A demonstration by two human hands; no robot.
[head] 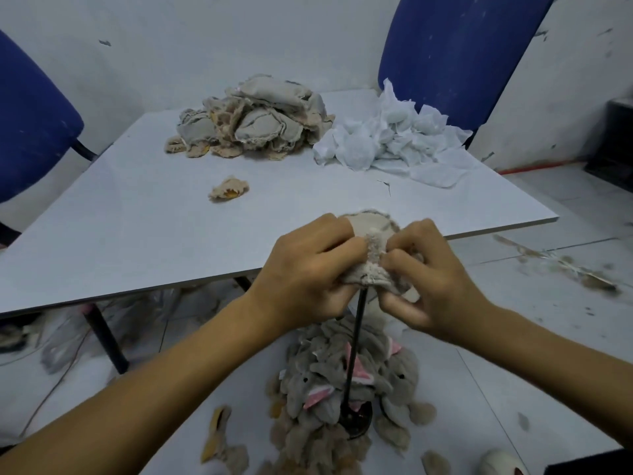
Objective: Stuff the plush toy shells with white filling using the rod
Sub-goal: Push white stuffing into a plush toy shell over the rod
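While both hands pinch one shell (pixel 371 250) over the tip of the upright rod (pixel 356 351), the step in hand looks like working that shell down or turning it on the rod rather than packing filling yet. The left hand (pixel 308 272) grips the shell's left side with curled fingers; the right hand (pixel 435 279) pinches its right side, thumb and forefinger close at the fuzzy seam. The shell sits in front of the tabletop's (pixel 137 234) near edge, above the floor.

Next, I judge, the fabric must be eased along the rod without tearing the seam, and then a wad of filling (pixel 387 138) fetched from the far right of the tabletop, well apart from the hands.

A heap of shells (pixel 253 121) lies at the far side, just beside the filling, with one small scrap (pixel 228 189) alone nearer the middle. Around the rod's base (pixel 356 419) grey toys (pixel 322 382) with pink ears crowd the floor, touching it. Two blue chairs (pixel 455 56) flank the tabletop. The table's edge stands between the hands and the filling, so a reach over is needed.
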